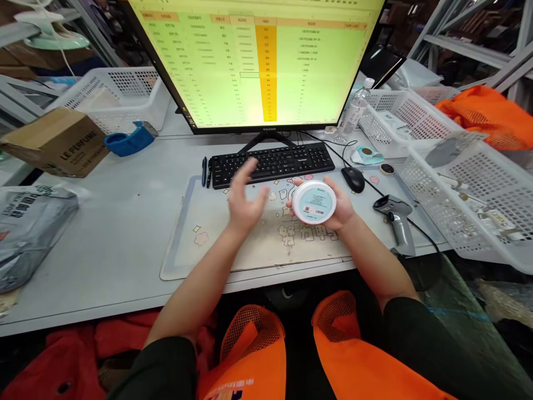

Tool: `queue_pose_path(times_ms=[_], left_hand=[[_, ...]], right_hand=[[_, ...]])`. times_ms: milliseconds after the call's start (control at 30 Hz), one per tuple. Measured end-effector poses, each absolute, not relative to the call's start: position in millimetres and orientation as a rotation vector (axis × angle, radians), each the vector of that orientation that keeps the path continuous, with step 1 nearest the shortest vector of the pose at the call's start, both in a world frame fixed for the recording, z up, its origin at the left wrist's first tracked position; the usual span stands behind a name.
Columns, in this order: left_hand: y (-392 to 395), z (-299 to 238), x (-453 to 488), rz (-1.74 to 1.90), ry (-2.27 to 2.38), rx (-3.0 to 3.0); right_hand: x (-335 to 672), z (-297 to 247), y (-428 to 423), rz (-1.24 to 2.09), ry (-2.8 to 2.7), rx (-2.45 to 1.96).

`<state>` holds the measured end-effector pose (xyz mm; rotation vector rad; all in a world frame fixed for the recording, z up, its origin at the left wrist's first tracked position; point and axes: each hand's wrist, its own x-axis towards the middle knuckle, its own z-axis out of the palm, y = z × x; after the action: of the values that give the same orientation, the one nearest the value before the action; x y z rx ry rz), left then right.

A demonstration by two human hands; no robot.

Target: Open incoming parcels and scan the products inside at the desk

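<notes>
The light is even and fairly bright, falling from overhead onto the pale surface (125, 222), with only soft shadows beside my arms. The monitor (258, 61) glows so strongly that its yellow-green sheet is washed out and its text unreadable. My left hand (245, 200) is smeared with blur, while the round tin (314, 201) in my right hand (339, 205) is sharp. Below the surface's edge it is dim. The wide lens bends the shelving (458, 39) at the corners.
</notes>
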<state>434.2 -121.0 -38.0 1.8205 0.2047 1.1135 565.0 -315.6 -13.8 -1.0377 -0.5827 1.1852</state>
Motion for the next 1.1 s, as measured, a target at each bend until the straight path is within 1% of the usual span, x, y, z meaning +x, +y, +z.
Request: queue_pose_path(times_ms=[67,100,200,300,533,600,667,733,833,900,967,1000,1067,1100], left_hand=[[-123,-38,434,1.267,0.346,1.767],[-129,-38,432,1.236,0.297,1.807],[-155,-38,427,0.961,0.019,1.998],[-168,-35,425,0.787,-0.083,2.081],[-154,-23,422,0.514,-0.259,1.956],[-155,-25,421,0.472,-0.266,1.916],[-157,-31,423,0.43,-0.2,1.852],[-159,-40,427,0.366,-0.085,1.771],[-160,-53,438,0.255,0.053,1.639],[-160,-58,444,0.258,0.15,1.551],[-159,-61,450,0.32,0.275,1.431],[-157,-62,452,0.358,0.332,1.358],[-155,-62,455,0.418,0.41,1.215],[-155,-62,456,0.441,0.43,1.161]], right_hand=[[560,-14,-313,1.116,-0.613,-1.057],[556,-16,-309,1.074,-0.615,-1.069],[544,-27,-298,1.031,-0.564,-1.081],[540,-34,-292,1.113,-0.478,-1.053],[563,-38,-305,1.366,-0.421,-0.991],[569,-41,-308,1.41,-0.444,-1.028],[571,-42,-306,1.383,-0.472,-1.123],[567,-39,-301,1.158,-0.514,-1.289],[562,-24,-308,0.506,-0.64,-1.643],[567,-14,-340,0.041,-0.691,-1.884],[580,-13,-398,-0.368,-0.612,-2.079],[590,-18,-433,-0.522,-0.537,-2.174],[614,-38,-502,-0.634,-0.325,-2.388],[625,-49,-531,-0.556,-0.252,-2.47]])
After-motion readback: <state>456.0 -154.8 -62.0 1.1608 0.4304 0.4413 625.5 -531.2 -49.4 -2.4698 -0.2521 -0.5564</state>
